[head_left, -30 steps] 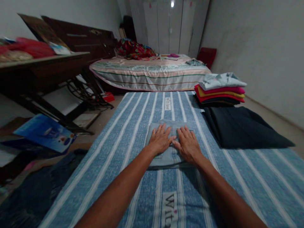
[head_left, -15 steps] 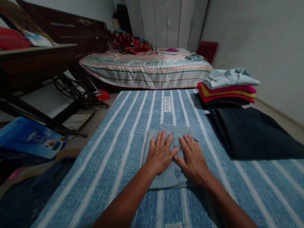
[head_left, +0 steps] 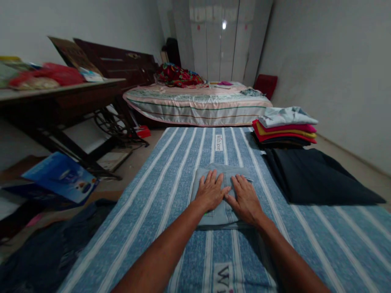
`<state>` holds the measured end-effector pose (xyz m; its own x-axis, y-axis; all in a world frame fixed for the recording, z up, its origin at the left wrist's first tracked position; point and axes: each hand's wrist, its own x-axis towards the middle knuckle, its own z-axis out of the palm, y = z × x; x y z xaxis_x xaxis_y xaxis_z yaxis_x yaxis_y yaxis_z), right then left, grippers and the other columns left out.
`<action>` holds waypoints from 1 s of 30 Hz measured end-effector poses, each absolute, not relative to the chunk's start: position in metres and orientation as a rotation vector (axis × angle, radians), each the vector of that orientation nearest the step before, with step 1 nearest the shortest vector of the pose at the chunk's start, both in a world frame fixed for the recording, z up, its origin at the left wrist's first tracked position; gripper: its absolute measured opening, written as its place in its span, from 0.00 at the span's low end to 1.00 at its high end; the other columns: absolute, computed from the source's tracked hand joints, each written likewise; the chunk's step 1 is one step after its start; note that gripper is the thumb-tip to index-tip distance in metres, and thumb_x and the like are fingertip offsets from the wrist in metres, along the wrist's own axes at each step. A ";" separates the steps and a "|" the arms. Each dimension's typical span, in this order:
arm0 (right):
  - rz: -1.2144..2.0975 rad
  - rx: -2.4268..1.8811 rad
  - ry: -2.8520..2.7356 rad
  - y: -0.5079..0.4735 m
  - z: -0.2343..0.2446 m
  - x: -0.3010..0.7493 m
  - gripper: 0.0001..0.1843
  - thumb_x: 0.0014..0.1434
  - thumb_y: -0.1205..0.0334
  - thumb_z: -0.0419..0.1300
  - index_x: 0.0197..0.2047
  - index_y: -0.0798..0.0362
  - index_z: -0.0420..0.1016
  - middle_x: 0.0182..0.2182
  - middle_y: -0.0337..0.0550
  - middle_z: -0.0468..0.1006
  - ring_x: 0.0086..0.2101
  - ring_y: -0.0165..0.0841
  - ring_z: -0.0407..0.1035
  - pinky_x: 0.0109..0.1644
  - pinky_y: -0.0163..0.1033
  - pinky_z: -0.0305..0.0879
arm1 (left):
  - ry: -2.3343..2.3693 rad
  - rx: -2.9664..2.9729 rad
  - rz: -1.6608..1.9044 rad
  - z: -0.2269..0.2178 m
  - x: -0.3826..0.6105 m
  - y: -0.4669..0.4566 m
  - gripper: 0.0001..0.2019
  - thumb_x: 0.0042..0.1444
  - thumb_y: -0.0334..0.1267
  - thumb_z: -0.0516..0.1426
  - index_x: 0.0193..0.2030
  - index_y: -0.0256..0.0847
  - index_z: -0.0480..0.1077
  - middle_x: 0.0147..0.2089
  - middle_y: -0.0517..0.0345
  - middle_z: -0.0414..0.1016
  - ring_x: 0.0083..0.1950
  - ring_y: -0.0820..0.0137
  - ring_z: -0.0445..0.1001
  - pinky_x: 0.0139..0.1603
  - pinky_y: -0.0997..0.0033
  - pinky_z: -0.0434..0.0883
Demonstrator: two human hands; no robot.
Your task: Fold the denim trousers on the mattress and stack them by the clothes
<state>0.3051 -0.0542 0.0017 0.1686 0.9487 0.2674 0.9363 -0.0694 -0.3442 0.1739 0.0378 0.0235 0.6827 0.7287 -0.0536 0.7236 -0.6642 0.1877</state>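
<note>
A folded light-blue denim garment (head_left: 220, 211) lies in the middle of a blue and white striped mat (head_left: 165, 191). My left hand (head_left: 211, 190) rests flat on the garment's left half, fingers stretched forward. My right hand (head_left: 244, 197) lies flat on its right half, thumb touching the left thumb. Both hands are open and press on the cloth without gripping it.
A stack of folded clothes (head_left: 284, 126) stands at the mat's far right, with a dark cloth (head_left: 314, 175) spread in front of it. A mattress (head_left: 198, 103) lies beyond. A dark wooden table (head_left: 61, 97) and a blue box (head_left: 61, 177) stand left; dark fabric (head_left: 55, 248) lies lower left.
My hands stay flat on the folded garment, shifting only slightly over it. The view has tilted and moved a little, so the room sits differently in the picture.
</note>
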 end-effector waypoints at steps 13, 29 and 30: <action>0.042 -2.039 -1.796 -0.055 0.002 0.305 0.36 0.61 0.46 0.46 0.64 0.63 0.54 0.63 0.59 0.54 0.63 0.48 0.45 0.62 0.54 0.46 | 1.438 2.572 0.031 0.031 0.172 0.035 0.42 0.57 0.64 0.37 0.68 0.32 0.46 0.71 0.39 0.39 0.71 0.53 0.35 0.67 0.50 0.40; 0.074 -2.041 -1.790 -0.054 0.007 0.307 0.37 0.61 0.45 0.47 0.65 0.63 0.53 0.63 0.60 0.54 0.63 0.48 0.44 0.62 0.54 0.45 | 1.477 2.547 0.146 0.022 0.158 0.051 0.36 0.59 0.60 0.42 0.65 0.32 0.52 0.70 0.38 0.42 0.71 0.54 0.37 0.65 0.45 0.41; 0.082 -2.040 -1.786 -0.054 0.007 0.306 0.37 0.61 0.45 0.47 0.65 0.63 0.53 0.63 0.60 0.54 0.63 0.48 0.44 0.62 0.54 0.45 | 1.448 2.487 0.200 0.021 0.158 0.053 0.36 0.58 0.59 0.44 0.64 0.33 0.53 0.70 0.39 0.42 0.71 0.54 0.37 0.65 0.44 0.41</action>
<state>0.3065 -0.0536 0.0073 0.1708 0.9580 0.2305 0.9327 -0.0818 -0.3511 0.1575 0.0526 0.0215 0.4952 0.8687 -0.0097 0.8335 -0.4719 0.2875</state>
